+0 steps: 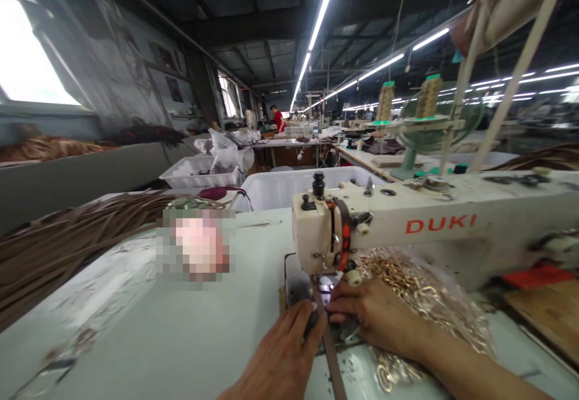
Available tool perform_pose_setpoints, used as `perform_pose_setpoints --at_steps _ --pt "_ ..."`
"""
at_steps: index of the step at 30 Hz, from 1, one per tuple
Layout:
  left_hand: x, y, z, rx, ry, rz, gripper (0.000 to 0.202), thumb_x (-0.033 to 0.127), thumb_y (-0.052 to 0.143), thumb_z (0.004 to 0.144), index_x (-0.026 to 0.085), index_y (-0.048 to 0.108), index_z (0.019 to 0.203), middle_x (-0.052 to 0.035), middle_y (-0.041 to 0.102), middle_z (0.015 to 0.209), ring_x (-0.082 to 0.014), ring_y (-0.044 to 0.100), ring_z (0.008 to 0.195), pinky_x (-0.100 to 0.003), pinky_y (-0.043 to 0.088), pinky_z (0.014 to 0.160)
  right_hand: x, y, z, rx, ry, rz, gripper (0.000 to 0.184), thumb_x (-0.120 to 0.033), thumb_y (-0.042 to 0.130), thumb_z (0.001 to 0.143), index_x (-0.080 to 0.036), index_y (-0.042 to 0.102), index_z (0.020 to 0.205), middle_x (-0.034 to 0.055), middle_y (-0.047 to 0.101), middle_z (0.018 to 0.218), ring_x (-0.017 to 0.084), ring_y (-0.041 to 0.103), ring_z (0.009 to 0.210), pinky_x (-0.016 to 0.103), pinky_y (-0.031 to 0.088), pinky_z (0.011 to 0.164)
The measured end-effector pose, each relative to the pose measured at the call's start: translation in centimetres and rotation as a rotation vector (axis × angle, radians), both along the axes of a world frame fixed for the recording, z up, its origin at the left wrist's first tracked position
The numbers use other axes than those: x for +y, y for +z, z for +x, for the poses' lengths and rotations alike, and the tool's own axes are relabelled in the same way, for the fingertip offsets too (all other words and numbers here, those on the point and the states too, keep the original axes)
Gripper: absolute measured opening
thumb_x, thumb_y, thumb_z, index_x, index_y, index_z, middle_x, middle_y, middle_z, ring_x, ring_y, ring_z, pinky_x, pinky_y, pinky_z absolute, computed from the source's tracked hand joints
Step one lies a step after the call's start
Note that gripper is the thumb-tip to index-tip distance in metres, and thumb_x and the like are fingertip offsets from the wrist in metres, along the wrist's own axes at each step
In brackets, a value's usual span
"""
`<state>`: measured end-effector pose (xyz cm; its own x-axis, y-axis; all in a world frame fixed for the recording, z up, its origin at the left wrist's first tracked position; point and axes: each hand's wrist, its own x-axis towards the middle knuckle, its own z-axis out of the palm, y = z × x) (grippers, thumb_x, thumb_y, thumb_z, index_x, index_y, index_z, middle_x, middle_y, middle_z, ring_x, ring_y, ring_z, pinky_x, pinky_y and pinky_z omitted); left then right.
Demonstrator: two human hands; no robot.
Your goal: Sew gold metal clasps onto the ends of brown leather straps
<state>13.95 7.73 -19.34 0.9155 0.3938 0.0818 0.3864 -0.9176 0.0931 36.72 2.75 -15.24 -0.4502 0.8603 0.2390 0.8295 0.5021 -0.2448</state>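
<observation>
A narrow brown strap (333, 367) runs from the front edge of the view up beneath the needle area of a white sewing machine (384, 228) marked DUKI. My left hand (289, 342) is closed at the strap's left side, thumb and fingertips against it. A small dark object (310, 323) shows between that thumb and fingers; its kind is unclear. From the right, my right hand (377, 315) reaches under the machine head, fingers bent and pinched at the strap beside the lit presser foot (326, 285). Its fingertips are partly hidden.
A clear bag of gold metal hardware (425, 297) lies behind my right forearm. Long brown strips (81, 237) are heaped at the left. White bins (289, 186) stand beyond the table (217, 327). Thread cones (429, 97) rise at the right. A person in red (278, 121) stands far back.
</observation>
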Motion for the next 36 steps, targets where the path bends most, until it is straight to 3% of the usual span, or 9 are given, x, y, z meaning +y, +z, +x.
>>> perform_pose_setpoints --at_steps 4,6,8,11,16,21,27,36 --pt "0.9 -3.1 -0.3 -0.079 -0.017 0.092 0.081 0.008 0.051 0.069 0.019 0.028 0.145 -0.0186 0.037 0.144 -0.0374 0.037 0.130 -0.053 0.042 0.098 -0.1 -0.2 0.2 -0.009 0.007 0.018 0.015 -0.022 0.056 0.089 -0.029 0.067 0.098 -0.0033 0.067 0.104 0.015 0.060 0.094 0.024 0.043 0.079" --pt "1.3 -3.9 -0.2 -0.114 -0.041 0.135 0.081 0.008 0.050 0.068 0.018 0.027 0.145 -0.0190 0.037 0.143 -0.0379 0.039 0.129 -0.053 0.043 0.097 -0.1 -0.2 0.1 -0.015 0.003 0.020 0.018 -0.020 0.056 0.088 -0.029 0.066 0.101 -0.0027 0.067 0.104 0.015 0.060 0.093 0.024 0.043 0.079" --pt "1.3 -3.5 0.0 -0.121 -0.052 0.182 0.080 0.006 0.049 0.067 0.017 0.028 0.144 -0.0203 0.041 0.141 -0.0376 0.042 0.126 -0.052 0.046 0.094 -0.1 -0.2 0.1 -0.019 0.003 0.023 0.021 -0.019 0.055 0.089 -0.029 0.066 0.104 -0.0020 0.067 0.104 0.015 0.060 0.092 0.024 0.043 0.080" --pt "0.8 -1.8 0.0 -0.085 -0.059 0.226 0.076 0.005 0.049 0.069 0.015 0.031 0.142 -0.0222 0.045 0.136 -0.0366 0.046 0.123 -0.049 0.050 0.091 -0.1 -0.1 0.0 -0.019 0.014 0.034 0.022 -0.020 0.055 0.090 -0.030 0.067 0.106 -0.0003 0.068 0.102 0.016 0.061 0.091 0.025 0.044 0.079" --pt "0.0 0.1 -0.1 -0.035 -0.077 0.193 0.074 0.006 0.052 0.071 0.012 0.032 0.141 -0.0249 0.042 0.138 -0.0383 0.042 0.126 -0.049 0.046 0.095 -0.2 -0.1 0.0 -0.036 0.017 0.030 0.023 -0.021 0.054 0.090 -0.028 0.067 0.107 0.0021 0.067 0.103 0.016 0.062 0.088 0.025 0.045 0.078" --pt "-0.2 0.5 0.0 -0.004 -0.084 0.175 0.073 0.006 0.055 0.070 0.010 0.034 0.140 -0.0258 0.041 0.139 -0.0387 0.041 0.127 -0.049 0.045 0.097 -0.2 0.0 0.0 -0.026 -0.010 -0.002 0.024 -0.018 0.054 0.089 -0.031 0.067 0.105 -0.0013 0.067 0.099 0.016 0.062 0.085 0.026 0.043 0.075" --pt "-0.7 0.9 0.2 -0.043 -0.075 0.298 0.063 0.005 0.053 0.072 0.009 0.042 0.134 -0.0226 0.054 0.126 -0.0359 0.053 0.116 -0.044 0.053 0.088 -0.5 0.2 0.0 -0.031 -0.006 -0.005 0.021 -0.021 0.054 0.090 -0.030 0.068 0.103 -0.0002 0.067 0.094 0.015 0.061 0.081 0.025 0.042 0.072" --pt "-0.4 -0.2 -0.1 -0.120 -0.117 0.459 0.050 0.011 0.054 0.081 0.012 0.046 0.130 -0.0196 0.059 0.120 -0.0323 0.058 0.111 -0.040 0.055 0.084 -0.6 0.2 0.0 -0.034 0.026 0.003 0.021 -0.021 0.052 0.092 -0.027 0.069 0.103 0.0025 0.066 0.094 0.015 0.061 0.085 0.024 0.043 0.074"
